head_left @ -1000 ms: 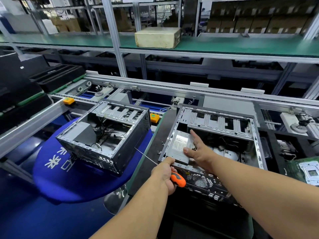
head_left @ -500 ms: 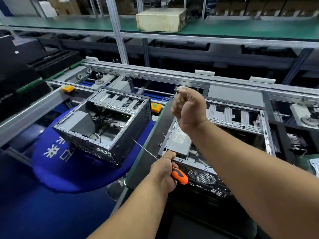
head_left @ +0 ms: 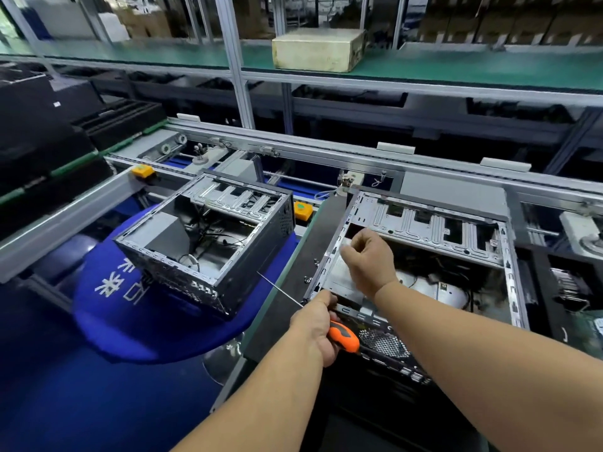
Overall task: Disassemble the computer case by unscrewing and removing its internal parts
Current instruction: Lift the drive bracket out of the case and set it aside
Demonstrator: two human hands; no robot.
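Left hand (head_left: 315, 324) grips the orange screwdriver (head_left: 342, 336); right hand (head_left: 367, 261), fingers curled, contents untellable, hovers over the computer case (head_left: 424, 230). Advice: seat the tip squarely on the drive bay (head_left: 342, 282) screws at 9 o'clock.

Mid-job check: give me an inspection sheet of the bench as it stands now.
Surface: dark bench mat under the open grey metal computer case.
Job's things: orange-handled screwdriver, shaft pointing left.
Clutter: loose small screws on the mat; second open case on a blue round stool.
Grips: left hand holds the screwdriver; right hand curled above the case, contents unclear.
Cables: black wires in the second case.
Surroundings: conveyor rails, green shelf, beige box.
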